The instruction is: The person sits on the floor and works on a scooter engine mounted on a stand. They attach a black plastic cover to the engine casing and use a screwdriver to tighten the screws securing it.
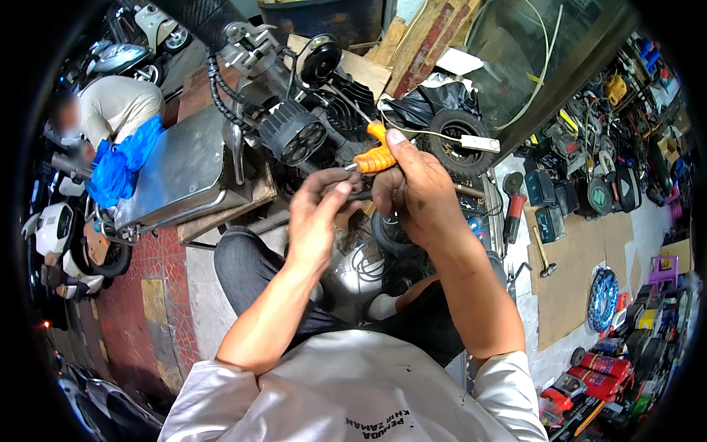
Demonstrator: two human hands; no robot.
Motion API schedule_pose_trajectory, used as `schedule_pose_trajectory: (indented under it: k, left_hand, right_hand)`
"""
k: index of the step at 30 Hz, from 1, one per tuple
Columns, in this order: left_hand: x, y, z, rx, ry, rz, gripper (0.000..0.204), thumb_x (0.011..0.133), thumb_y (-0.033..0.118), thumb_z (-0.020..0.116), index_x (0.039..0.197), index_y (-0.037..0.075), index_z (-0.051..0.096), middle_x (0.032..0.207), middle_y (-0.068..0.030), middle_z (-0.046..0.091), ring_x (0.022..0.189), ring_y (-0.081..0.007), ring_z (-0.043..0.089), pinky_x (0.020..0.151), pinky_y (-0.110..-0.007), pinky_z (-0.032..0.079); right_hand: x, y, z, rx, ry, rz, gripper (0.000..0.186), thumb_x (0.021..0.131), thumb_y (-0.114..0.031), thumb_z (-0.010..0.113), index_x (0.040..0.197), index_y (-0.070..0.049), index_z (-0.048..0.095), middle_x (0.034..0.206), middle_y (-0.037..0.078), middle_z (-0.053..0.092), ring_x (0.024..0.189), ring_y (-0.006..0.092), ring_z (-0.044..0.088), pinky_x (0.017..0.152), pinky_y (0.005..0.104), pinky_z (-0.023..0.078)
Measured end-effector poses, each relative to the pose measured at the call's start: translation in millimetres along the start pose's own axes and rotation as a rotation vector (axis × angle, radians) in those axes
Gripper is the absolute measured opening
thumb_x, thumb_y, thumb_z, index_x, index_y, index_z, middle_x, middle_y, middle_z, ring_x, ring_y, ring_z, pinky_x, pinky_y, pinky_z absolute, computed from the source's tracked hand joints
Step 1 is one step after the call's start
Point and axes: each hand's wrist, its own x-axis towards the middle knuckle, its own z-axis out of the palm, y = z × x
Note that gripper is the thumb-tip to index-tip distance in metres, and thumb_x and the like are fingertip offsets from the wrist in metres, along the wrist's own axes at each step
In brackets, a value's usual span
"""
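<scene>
My right hand [423, 188] is closed around an orange-handled screwdriver [377, 158], thumb on top. One long thin shaft points up and left from the orange handles, and a short metal tip points left, so there may be two tools. My left hand [317, 217] is curled beside that short tip, thumb against the fingers; what they pinch, if anything, is too small to name. Just beyond both hands is a greasy machine part with a round, finned black housing [293, 132] and a black wheel-like disc [320, 59] above it.
A metal box [180, 166] stands at left, near a crouching person [121, 107] with a blue plastic bag [125, 162]. A small tyre [462, 141], a red-and-grey power tool [513, 206] and a hammer [543, 253] lie at right, by crowded tools. Wood planks [427, 48] lean behind.
</scene>
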Motion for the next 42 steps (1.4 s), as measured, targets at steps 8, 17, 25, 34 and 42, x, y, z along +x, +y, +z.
schedule_pose_trajectory:
  k: [8, 17, 25, 34, 42]
  left_hand:
    - [67.5, -27.7, 39.0, -0.605, -0.026, -0.268, 0.077, 0.099, 0.066, 0.062, 0.147, 0.005, 0.055, 0.124, -0.0138, 0.07, 0.111, -0.0244, 0.068, 0.101, -0.041, 0.053]
    - [114.9, -20.1, 62.7, -0.794, 0.086, -0.08, 0.072, 0.096, 0.063, 0.071, 0.136, 0.005, 0.061, 0.126, -0.0155, 0.07, 0.117, -0.0326, 0.067, 0.106, -0.048, 0.054]
    - [129.5, -28.0, 55.9, -0.888, 0.021, -0.227, 0.079, 0.094, 0.061, 0.075, 0.148, 0.008, 0.048, 0.122, -0.0205, 0.068, 0.103, -0.0323, 0.071, 0.091, -0.047, 0.059]
    - [113.8, -9.4, 62.3, -0.846, 0.147, -0.382, 0.075, 0.081, 0.073, 0.076, 0.114, 0.006, 0.064, 0.108, -0.0177, 0.069, 0.097, -0.0337, 0.068, 0.092, -0.048, 0.058]
    - [84.5, 6.0, 72.7, -0.645, 0.012, -0.295, 0.101, 0.088, 0.078, 0.064, 0.142, -0.005, 0.048, 0.136, -0.0267, 0.057, 0.124, -0.0478, 0.06, 0.106, -0.064, 0.052]
  right_hand:
    - [-0.5, 7.1, 3.4, -0.031, 0.096, 0.066, 0.05, 0.108, -0.05, 0.057, 0.107, -0.002, 0.069, 0.068, 0.004, 0.062, 0.049, 0.0147, 0.056, 0.047, 0.0277, 0.042]
    - [-3.7, -1.2, 8.6, -0.07, 0.121, 0.078, 0.048, 0.11, -0.048, 0.054, 0.105, -0.001, 0.066, 0.065, 0.006, 0.06, 0.049, 0.0152, 0.054, 0.048, 0.0285, 0.04]
    - [-1.6, -11.5, 6.5, -0.038, 0.106, 0.056, 0.047, 0.111, -0.043, 0.053, 0.114, 0.0, 0.072, 0.067, 0.003, 0.062, 0.052, 0.0116, 0.055, 0.05, 0.0259, 0.04]
    - [-3.7, -11.5, 3.2, -0.05, 0.167, -0.136, 0.047, 0.106, -0.039, 0.066, 0.129, 0.002, 0.063, 0.083, 0.005, 0.068, 0.061, 0.0121, 0.059, 0.058, 0.0249, 0.046]
    - [-3.2, 7.6, -19.4, -0.998, 0.291, -0.756, 0.062, 0.089, -0.038, 0.083, 0.132, 0.002, 0.064, 0.083, 0.014, 0.074, 0.075, 0.0286, 0.074, 0.074, 0.0392, 0.059]
